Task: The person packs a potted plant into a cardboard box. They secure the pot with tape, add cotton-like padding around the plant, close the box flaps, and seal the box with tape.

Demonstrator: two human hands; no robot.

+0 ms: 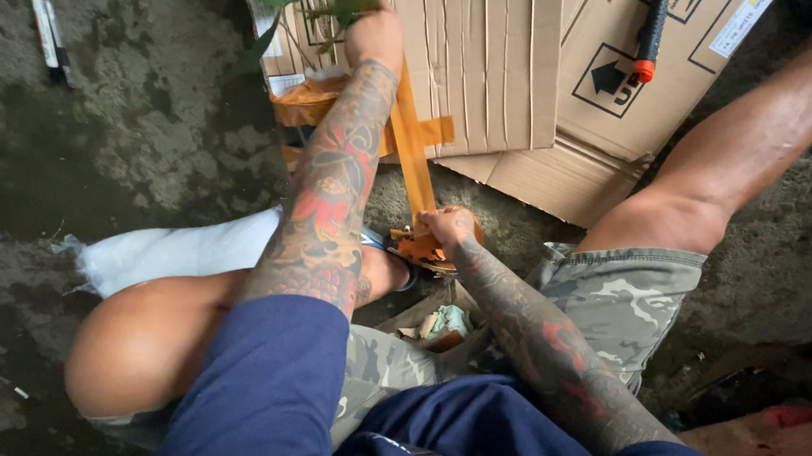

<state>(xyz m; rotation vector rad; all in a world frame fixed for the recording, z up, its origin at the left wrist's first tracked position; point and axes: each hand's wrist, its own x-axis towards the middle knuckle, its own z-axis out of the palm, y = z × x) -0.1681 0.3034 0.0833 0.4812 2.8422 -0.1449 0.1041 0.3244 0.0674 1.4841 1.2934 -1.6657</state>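
My left hand [372, 35] reaches forward to the top of the view and grips a thin green plant stem [345, 6] with leaves. An orange-wrapped bundle [309, 101] sits just below that hand. A strip of orange tape [410, 148] runs from there back toward me, down to a roll of orange tape [423, 248] that my right hand [448, 225] holds near my knees. Both forearms are tattooed and I wear dark blue sleeves.
Flattened cardboard boxes [509, 62] lie on the rough concrete ground [118, 133] ahead. A tool with an orange and black handle [652, 25] rests on the cardboard. A white plastic bag [177, 251] lies at the left by my bent knee. Scraps [445, 324] sit between my legs.
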